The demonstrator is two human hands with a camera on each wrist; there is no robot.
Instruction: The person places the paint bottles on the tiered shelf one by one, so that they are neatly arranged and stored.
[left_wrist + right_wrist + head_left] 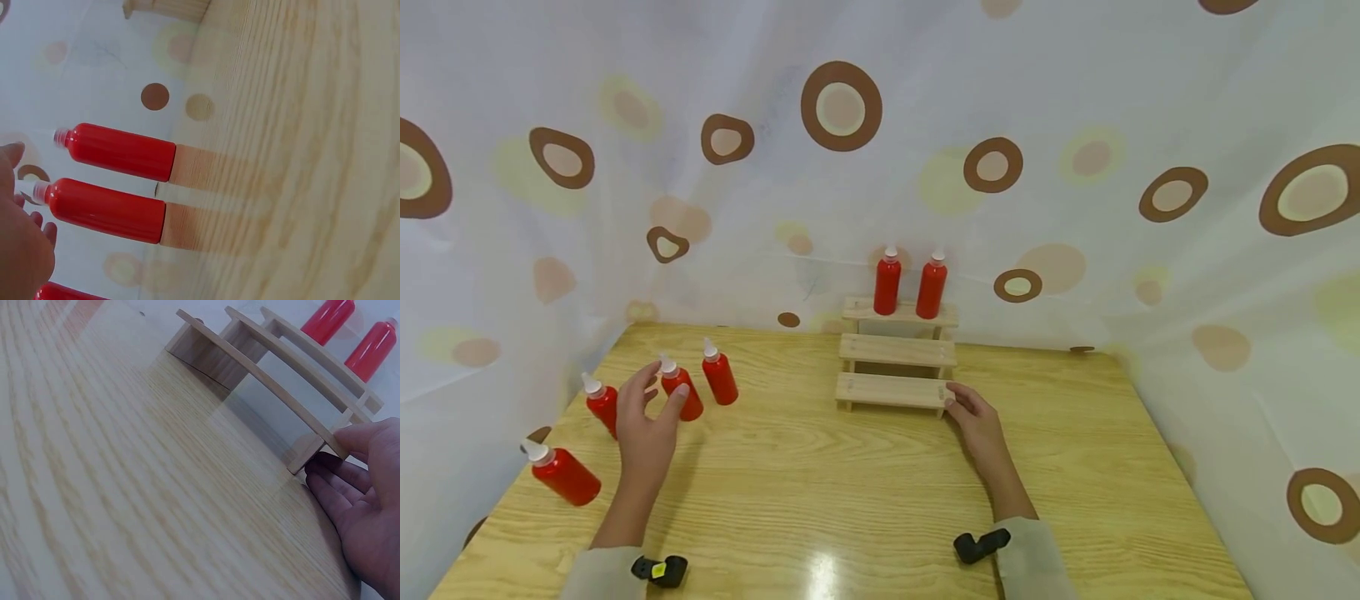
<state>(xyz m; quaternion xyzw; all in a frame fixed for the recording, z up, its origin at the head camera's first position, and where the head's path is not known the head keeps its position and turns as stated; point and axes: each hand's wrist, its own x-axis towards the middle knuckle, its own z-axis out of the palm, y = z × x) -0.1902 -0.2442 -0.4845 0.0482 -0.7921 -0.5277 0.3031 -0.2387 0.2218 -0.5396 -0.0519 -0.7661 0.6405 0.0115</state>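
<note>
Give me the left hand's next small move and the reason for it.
The left hand should probably close round the red bottle by its fingertips: the hand is open beside that bottle's white cap and grips nothing yet. Meanwhile the right hand holds one end of the wooden stand, whose top already bears two red bottles.

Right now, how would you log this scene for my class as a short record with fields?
Stand: wooden, three steps
On top step: two red bottles, upright
On table: four more red bottles, left of the stand
Left hand: at the table bottle second nearest the stand; contact unclear
Right hand: holds the bottom step's right end
</note>
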